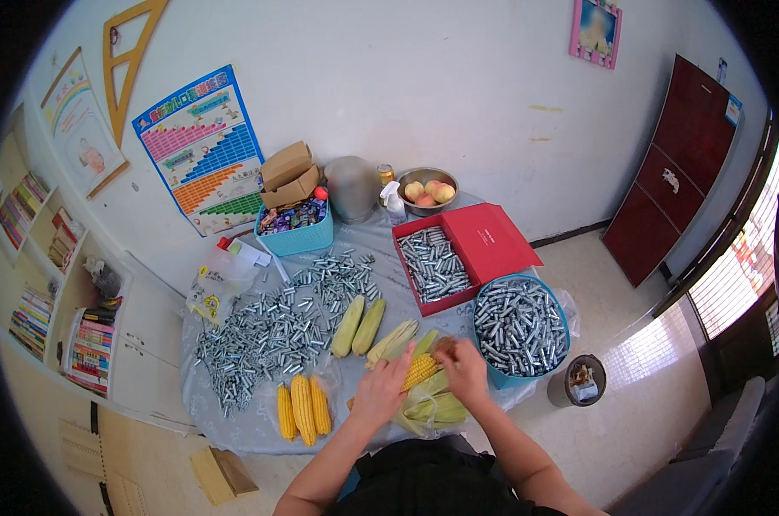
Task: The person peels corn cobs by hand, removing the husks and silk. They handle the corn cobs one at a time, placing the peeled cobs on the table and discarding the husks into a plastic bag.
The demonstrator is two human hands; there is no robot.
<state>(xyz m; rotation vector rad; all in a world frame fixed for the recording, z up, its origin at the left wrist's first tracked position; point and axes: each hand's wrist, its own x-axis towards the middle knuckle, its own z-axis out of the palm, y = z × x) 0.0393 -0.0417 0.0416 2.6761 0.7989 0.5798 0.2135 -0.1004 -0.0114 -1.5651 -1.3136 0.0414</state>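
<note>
A partly husked ear of corn (420, 371) lies slantwise between my hands, its yellow kernels bare along the middle. My left hand (382, 392) is closed round its lower left part. At the upper right end, the fingers of my right hand (463, 371) are pinched on the husk, near a tuft of brown silk. Peeled green husks (435, 407) lie in a pile under the ear. Beyond my left hand are ears in their husks (347, 327), one with pale loosened leaves (393, 342). Three bare yellow cobs (302, 408) rest on clear plastic to the left.
Small metal cylinders (269, 335) are spread over the table's left side. More fill a red box (432, 305) and a blue tub (520, 375). Behind stand a blue basket of packets (295, 239), a spray bottle (393, 203) and a bowl of peaches (455, 182). A bin (561, 391) is on the floor.
</note>
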